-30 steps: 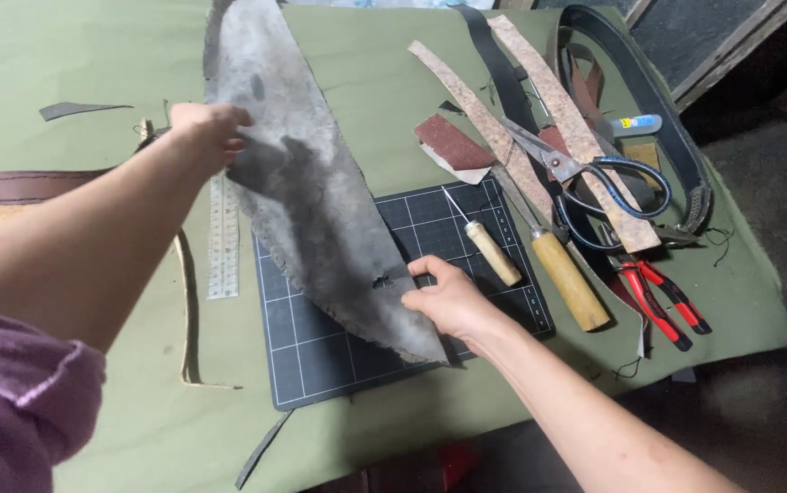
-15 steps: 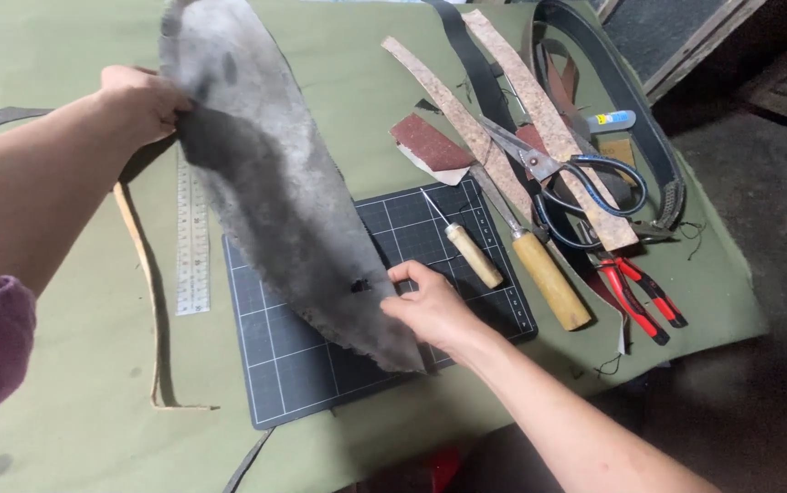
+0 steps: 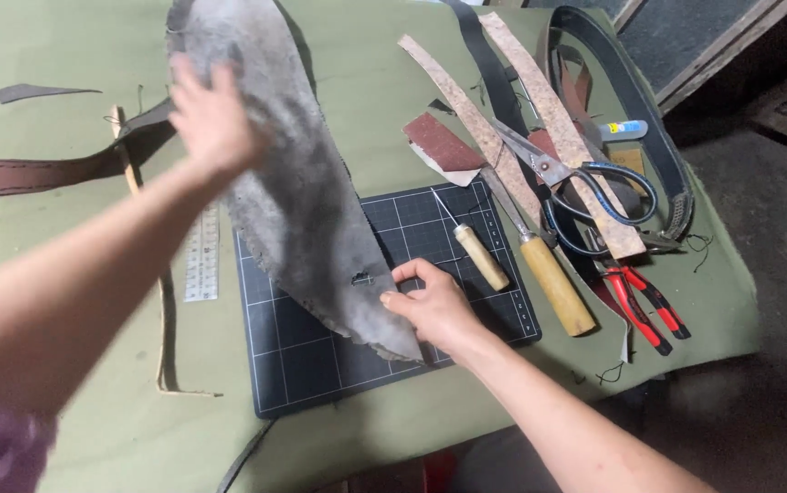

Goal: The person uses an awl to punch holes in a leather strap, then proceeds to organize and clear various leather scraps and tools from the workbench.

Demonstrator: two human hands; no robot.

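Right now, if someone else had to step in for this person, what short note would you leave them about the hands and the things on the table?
Left hand: raised, blurred, gripping the upper edge of the long grey suede leather piece.
Right hand: fingers pressing the lower end of that leather onto the dark gridded cutting mat.
Nearby: wooden-handled awl on the mat; wooden-handled knife, black-handled shears and red-handled pliers to its right; steel ruler to its left.
Done: leather is draped across the mat, one end held up.
Left: it is not yet flat; no tool is picked up.
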